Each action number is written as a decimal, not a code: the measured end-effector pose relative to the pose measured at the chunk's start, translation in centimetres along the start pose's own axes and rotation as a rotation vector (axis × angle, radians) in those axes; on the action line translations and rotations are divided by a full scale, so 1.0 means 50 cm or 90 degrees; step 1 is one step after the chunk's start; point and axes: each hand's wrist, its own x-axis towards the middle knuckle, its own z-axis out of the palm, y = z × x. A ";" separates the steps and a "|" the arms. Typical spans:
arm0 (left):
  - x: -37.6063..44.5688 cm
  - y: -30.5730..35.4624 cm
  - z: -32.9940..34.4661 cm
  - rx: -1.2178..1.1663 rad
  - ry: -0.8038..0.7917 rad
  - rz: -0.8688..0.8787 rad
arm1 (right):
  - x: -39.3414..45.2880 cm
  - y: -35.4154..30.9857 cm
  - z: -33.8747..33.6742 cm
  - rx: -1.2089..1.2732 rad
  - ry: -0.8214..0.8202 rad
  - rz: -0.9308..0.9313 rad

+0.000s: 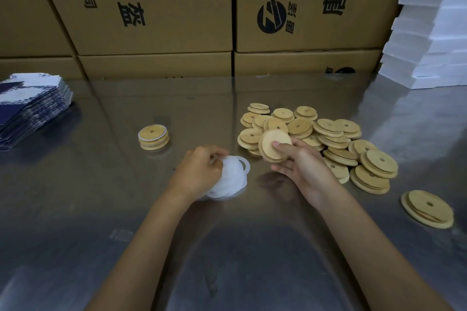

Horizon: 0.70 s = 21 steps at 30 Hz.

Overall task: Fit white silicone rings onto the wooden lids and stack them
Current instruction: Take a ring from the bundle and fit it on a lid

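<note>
A loose heap of round wooden lids (328,136) with centre holes lies on the steel table (113,184) right of centre. My right hand (300,161) holds one wooden lid (274,145) tilted up at the heap's near left edge, thumb on its face. My left hand (202,168) grips a bunch of white silicone rings (231,179) that rests on the table in the middle. To the left stands a short stack of lids fitted with white rings (153,137).
One lid pair (427,208) lies apart at the right. A pile of blue-and-white flat cartons (30,103) sits at the left edge. Brown cardboard boxes (156,7) wall off the back, with stacked white foam boxes (427,38) at the back right.
</note>
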 end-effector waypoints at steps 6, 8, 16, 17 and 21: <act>0.002 -0.007 -0.010 0.002 -0.029 0.013 | 0.003 0.003 0.000 -0.001 -0.001 0.006; 0.002 -0.007 -0.016 0.001 -0.037 0.012 | 0.003 0.002 -0.001 -0.001 -0.002 0.009; -0.001 0.012 -0.036 -0.200 0.003 -0.003 | 0.003 0.004 0.000 -0.005 -0.001 0.009; 0.000 0.014 -0.038 -0.250 0.010 -0.012 | 0.003 0.004 0.000 -0.006 -0.002 0.009; 0.000 0.018 -0.045 -0.359 0.042 -0.054 | 0.002 0.003 0.000 -0.006 -0.003 0.009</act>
